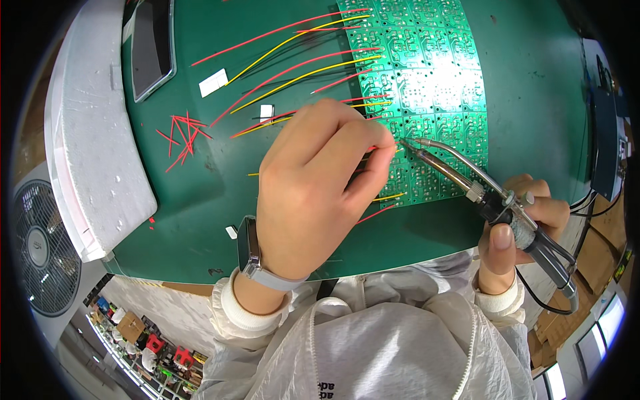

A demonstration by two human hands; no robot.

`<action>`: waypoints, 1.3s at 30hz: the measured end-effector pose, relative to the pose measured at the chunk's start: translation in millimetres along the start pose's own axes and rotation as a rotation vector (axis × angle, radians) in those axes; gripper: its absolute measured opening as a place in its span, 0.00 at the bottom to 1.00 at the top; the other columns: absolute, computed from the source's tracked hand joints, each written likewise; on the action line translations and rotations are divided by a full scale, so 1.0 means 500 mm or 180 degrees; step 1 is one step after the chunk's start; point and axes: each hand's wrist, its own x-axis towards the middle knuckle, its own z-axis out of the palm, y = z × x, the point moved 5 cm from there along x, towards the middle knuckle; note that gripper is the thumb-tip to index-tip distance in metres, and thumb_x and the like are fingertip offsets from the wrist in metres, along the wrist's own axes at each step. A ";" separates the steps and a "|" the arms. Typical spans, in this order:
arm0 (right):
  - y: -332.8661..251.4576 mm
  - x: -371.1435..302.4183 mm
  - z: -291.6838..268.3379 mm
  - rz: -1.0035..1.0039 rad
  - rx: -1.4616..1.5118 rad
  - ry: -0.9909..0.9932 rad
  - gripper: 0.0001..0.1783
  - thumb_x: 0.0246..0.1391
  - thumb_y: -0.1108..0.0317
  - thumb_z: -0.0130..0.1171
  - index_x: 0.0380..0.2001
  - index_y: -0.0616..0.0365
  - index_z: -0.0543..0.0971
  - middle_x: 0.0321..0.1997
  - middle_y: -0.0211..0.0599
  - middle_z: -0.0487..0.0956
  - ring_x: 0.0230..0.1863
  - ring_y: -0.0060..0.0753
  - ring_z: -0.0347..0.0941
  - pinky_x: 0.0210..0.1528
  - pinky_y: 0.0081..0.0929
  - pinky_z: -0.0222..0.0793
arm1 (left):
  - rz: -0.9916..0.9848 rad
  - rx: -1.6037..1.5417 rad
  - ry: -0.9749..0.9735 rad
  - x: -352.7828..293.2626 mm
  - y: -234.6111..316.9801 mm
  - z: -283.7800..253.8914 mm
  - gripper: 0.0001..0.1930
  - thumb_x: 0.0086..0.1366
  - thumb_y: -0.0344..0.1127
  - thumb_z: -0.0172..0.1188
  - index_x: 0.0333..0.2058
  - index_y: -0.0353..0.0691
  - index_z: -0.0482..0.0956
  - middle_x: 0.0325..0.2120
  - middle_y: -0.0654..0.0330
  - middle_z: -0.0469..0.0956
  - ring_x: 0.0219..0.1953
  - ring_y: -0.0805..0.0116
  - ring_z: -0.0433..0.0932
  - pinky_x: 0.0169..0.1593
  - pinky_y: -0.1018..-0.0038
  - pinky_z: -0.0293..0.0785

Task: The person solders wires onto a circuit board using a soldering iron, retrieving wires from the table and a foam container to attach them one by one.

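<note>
your left hand (320, 170) pinches a thin red wire (374, 148), your right hand (500, 255) grips a black-and-silver soldering iron (492, 209); the green circuit panel (437, 117) looks wired leftward only.

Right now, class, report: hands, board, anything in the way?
Left fingers pinching red wire at board. Right fingers holding iron, tip close by. Left hand hides some wires.

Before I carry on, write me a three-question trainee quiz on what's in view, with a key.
1. Which hand holds the soldering iron?
2. True or false: the wristwatch is on the left wrist.
3. Fill in: a loose heap of short ____ wires lies to the left of the green circuit board.

Key: 1. The right hand. 2. True. 3. Red.
</note>
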 end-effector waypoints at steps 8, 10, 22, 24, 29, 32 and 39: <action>-0.007 0.002 0.002 -0.0020 -0.0024 -0.0086 0.20 0.37 0.68 0.61 0.29 0.57 0.60 0.24 0.36 0.65 0.19 0.24 0.58 0.23 0.23 0.56 | 0.0063 0.0057 0.0016 0.001 0.005 0.007 0.08 0.44 0.20 0.61 0.25 0.35 0.75 0.22 0.62 0.71 0.23 0.73 0.72 0.25 0.81 0.68; -0.007 0.003 0.003 -0.0015 -0.0047 -0.0099 0.20 0.37 0.68 0.61 0.29 0.57 0.60 0.24 0.36 0.65 0.19 0.24 0.58 0.23 0.23 0.57 | 0.0113 0.0069 0.0026 0.000 0.007 0.006 0.08 0.43 0.20 0.61 0.25 0.35 0.75 0.22 0.62 0.71 0.23 0.73 0.72 0.25 0.81 0.67; -0.004 -0.001 0.002 -0.0004 -0.0033 -0.0077 0.21 0.38 0.66 0.61 0.30 0.57 0.60 0.25 0.36 0.66 0.18 0.23 0.57 0.22 0.22 0.56 | 0.0073 0.0033 0.0072 -0.003 0.005 0.007 0.08 0.43 0.19 0.61 0.24 0.36 0.75 0.22 0.62 0.71 0.23 0.73 0.72 0.24 0.81 0.67; -0.007 -0.003 0.003 -0.0019 -0.0037 -0.0092 0.21 0.39 0.66 0.62 0.30 0.56 0.60 0.25 0.36 0.65 0.18 0.23 0.57 0.22 0.22 0.56 | 0.0090 0.0053 0.0068 -0.003 0.006 0.005 0.08 0.43 0.19 0.61 0.24 0.36 0.75 0.22 0.62 0.71 0.23 0.73 0.72 0.24 0.81 0.68; -0.011 -0.010 -0.009 -0.0079 -0.0014 0.0107 0.21 0.38 0.65 0.62 0.30 0.55 0.59 0.24 0.34 0.64 0.18 0.23 0.56 0.21 0.23 0.55 | 0.0086 0.0083 0.0044 -0.003 0.005 0.005 0.07 0.43 0.19 0.61 0.23 0.36 0.75 0.22 0.62 0.71 0.23 0.73 0.72 0.25 0.81 0.68; -0.009 -0.009 -0.012 -0.0159 -0.0053 0.0292 0.21 0.38 0.65 0.62 0.30 0.55 0.59 0.24 0.34 0.64 0.18 0.23 0.56 0.21 0.24 0.55 | 0.0092 0.0109 0.0029 -0.001 0.008 0.003 0.07 0.43 0.19 0.61 0.23 0.36 0.75 0.22 0.62 0.71 0.23 0.73 0.72 0.25 0.81 0.68; -0.009 -0.004 -0.016 -0.0192 -0.0051 0.0519 0.20 0.38 0.66 0.61 0.30 0.55 0.60 0.23 0.34 0.64 0.19 0.24 0.57 0.23 0.24 0.56 | 0.0257 0.0591 -0.0034 0.017 0.025 -0.036 0.07 0.42 0.23 0.63 0.24 0.37 0.76 0.23 0.62 0.73 0.27 0.70 0.72 0.29 0.78 0.66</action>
